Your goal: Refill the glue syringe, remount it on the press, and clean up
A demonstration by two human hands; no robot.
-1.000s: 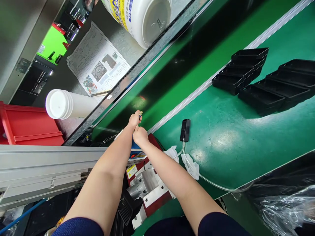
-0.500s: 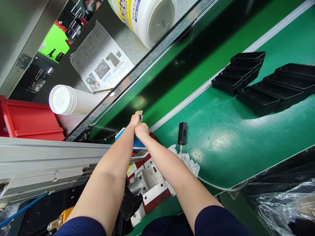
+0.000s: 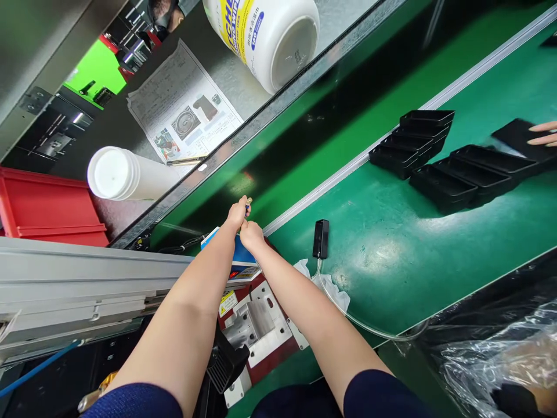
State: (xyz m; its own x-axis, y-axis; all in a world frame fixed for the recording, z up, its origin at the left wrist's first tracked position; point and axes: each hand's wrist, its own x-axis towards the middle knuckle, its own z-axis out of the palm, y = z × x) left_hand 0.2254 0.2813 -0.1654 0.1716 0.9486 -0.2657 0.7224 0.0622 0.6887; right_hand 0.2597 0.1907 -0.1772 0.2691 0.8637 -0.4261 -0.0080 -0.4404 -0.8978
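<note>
Both arms reach forward over the blue box with a red lit switch. My left hand is closed on a small brass-coloured piece with blue parts, which pokes out past the fingers. Its exact kind is too small to make out. Just below and touching or nearly touching it, my right hand is curled into a fist. Whatever lies inside that fist is hidden. Beneath my forearms is a metal fixture on a dark red base.
Black trays stand on the green bench at the right, where another person's hand touches a dark piece. A small black box with a clear tube lies nearer. A shelf holds a white tub, papers and a red bin.
Another person's hand has come in at the right edge by the black trays, with a dark flat piece. The view has shifted slightly. My hands keep nearly the same pose.
</note>
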